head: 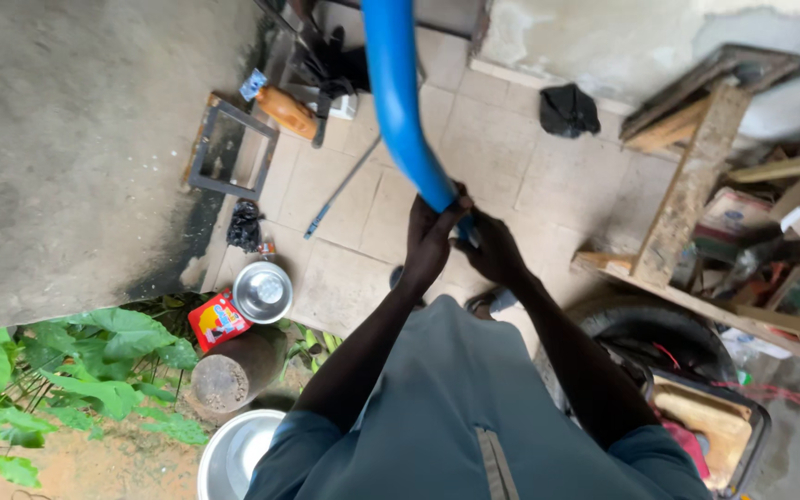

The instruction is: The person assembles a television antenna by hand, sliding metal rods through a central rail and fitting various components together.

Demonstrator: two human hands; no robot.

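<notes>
So, both hands are wrapped round the lower end of a thick, curved blue plastic pipe [398, 102], which bends up and away out the top of the shot. The left hand [431, 243] is clamped on it from the near side, and the right hand [488, 248] is closed around the very end just beside it, the two touching. All of this is over a tiled floor [363, 231], with a long thin metal rod [340, 193] lying below.

My guess on what could go wrong: that pipe looks long and springy, so if either grip slips it could whip back. It might also swing into the orange plastic bottle [287, 111] or the wooden bench [687, 199] nearby. The round steel bowl [262, 292] and the red carton [218, 319] sit well off to the left, so probably safe.
</notes>
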